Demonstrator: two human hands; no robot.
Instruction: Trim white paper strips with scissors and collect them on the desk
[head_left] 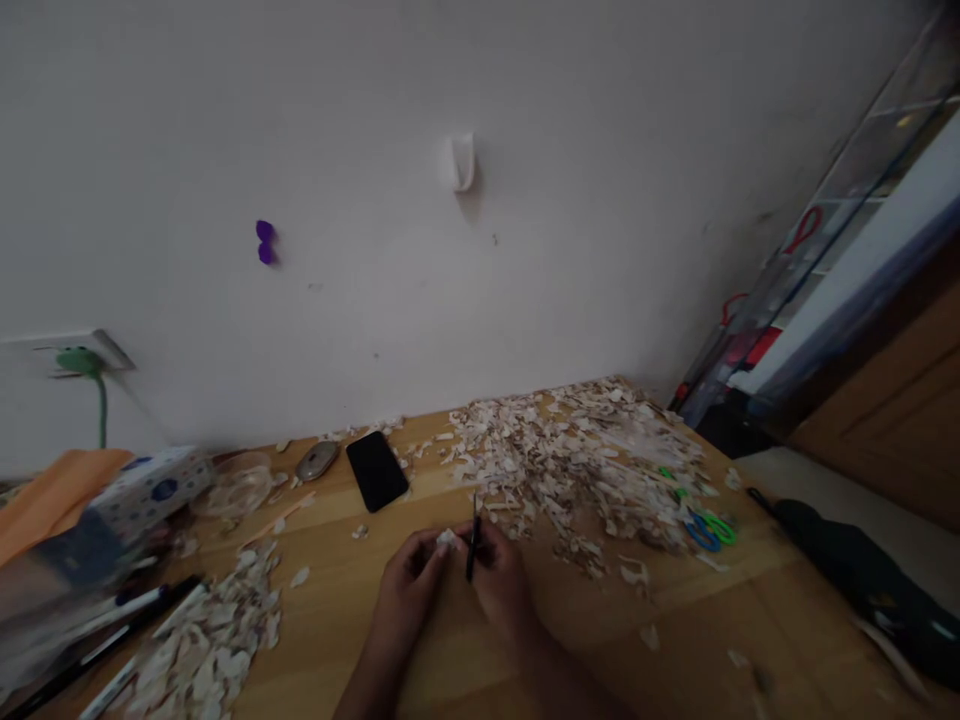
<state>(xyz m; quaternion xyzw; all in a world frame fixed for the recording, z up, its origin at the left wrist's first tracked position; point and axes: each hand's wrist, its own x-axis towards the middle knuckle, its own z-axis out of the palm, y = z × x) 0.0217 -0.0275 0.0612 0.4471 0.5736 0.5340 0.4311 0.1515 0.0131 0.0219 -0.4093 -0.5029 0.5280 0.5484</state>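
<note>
Both of my hands are close together over the front middle of the wooden table. My left hand pinches a small whitish flake between thumb and fingertips. Held upright in my right hand is a slim black tool with a narrow pointed tip; its exact kind is too small and dim to make out. The tool is just right of the flake. A wide heap of pale, dry flakes covers the table behind and right of my hands. Another flake pile lies to the left.
A black phone and an oval object lie behind my hands. Blue-green scissors sit at the heap's right edge. Leftward are a clear plastic bowl, a tissue box and pens. A wall bounds the back.
</note>
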